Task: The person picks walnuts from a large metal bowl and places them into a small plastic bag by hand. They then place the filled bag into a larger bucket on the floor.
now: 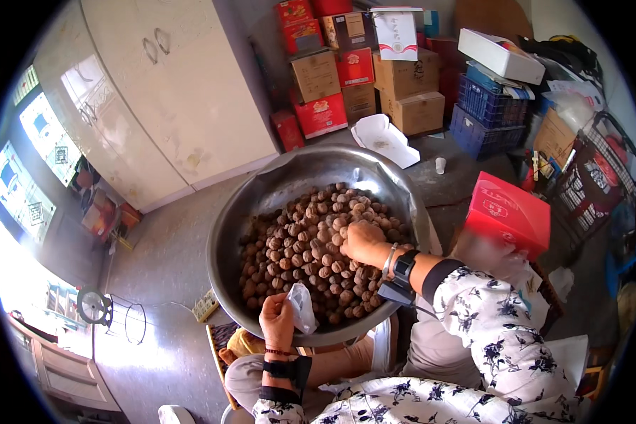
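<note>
Before me is a large dented metal basin [318,339], heaped with unshelled walnuts [297,259]. At the basin's near rim my left hand [277,320] pinches a small clear plastic bag [302,309], which hangs beside the fingers over the nuts. My right hand [364,243] reaches into the right part of the heap, its fingers bent down among the walnuts. Whether a nut is in its grasp I cannot tell, since the fingertips are hidden.
A red box [509,212] stands right of the basin. Behind it lie an open white carton [384,140] and a small white cup [440,165]. Stacked cardboard boxes [416,114], blue crates [482,130] and a pale cabinet [180,106] line the back. A wire-framed object [127,318] stands left.
</note>
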The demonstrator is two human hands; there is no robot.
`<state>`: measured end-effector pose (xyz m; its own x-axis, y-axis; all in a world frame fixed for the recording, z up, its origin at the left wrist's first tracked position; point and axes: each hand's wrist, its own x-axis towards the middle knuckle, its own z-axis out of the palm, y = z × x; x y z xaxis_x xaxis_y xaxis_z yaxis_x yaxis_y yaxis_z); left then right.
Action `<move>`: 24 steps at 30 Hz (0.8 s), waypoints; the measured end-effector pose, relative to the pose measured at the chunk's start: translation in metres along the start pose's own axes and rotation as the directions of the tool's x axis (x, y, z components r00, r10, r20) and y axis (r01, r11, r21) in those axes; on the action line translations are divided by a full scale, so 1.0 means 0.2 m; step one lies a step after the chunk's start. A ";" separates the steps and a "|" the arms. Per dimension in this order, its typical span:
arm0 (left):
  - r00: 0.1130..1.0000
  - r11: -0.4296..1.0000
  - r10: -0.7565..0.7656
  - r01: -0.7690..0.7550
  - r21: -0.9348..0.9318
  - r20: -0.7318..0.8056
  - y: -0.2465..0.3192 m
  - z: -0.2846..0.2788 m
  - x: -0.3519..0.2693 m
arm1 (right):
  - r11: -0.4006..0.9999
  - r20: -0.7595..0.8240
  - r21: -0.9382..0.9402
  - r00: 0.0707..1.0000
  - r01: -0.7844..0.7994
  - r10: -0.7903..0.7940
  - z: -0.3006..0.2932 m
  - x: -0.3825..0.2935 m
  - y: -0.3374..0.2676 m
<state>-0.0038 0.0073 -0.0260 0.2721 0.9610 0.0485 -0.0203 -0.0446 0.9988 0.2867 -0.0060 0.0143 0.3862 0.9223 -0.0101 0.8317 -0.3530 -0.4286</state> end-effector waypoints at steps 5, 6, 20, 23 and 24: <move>1.000 0.998 -0.009 0.011 0.057 -0.028 -0.03 -0.03 0.01 | 0.922 0.052 0.348 0.979 0.168 -0.197 -0.11 -0.08 -0.19; 1.000 0.999 -0.015 0.016 0.045 -0.020 -0.03 -0.01 0.02 | 0.824 0.003 0.490 0.945 0.285 -0.328 -0.09 -0.10 -0.21; 0.999 0.990 -0.012 0.007 0.141 0.037 -0.03 -0.02 0.00 | 0.797 0.354 0.342 0.717 0.498 -0.600 0.04 -0.33 -0.39; 0.998 0.984 0.002 -0.012 0.176 0.056 -0.01 0.01 0.00 | 0.811 0.373 0.190 0.724 0.553 -0.581 0.07 -0.36 -0.39; 0.998 0.981 -0.013 0.001 0.195 0.061 0.02 0.02 -0.01 | 0.815 0.389 0.170 0.722 0.555 -0.573 0.07 -0.36 -0.39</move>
<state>-0.0002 0.0047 -0.0228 0.3303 0.9432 0.0361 0.1674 -0.0962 0.9812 0.1873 -0.0429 0.0357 -0.3525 0.9290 -0.1130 0.8239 0.2508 -0.5082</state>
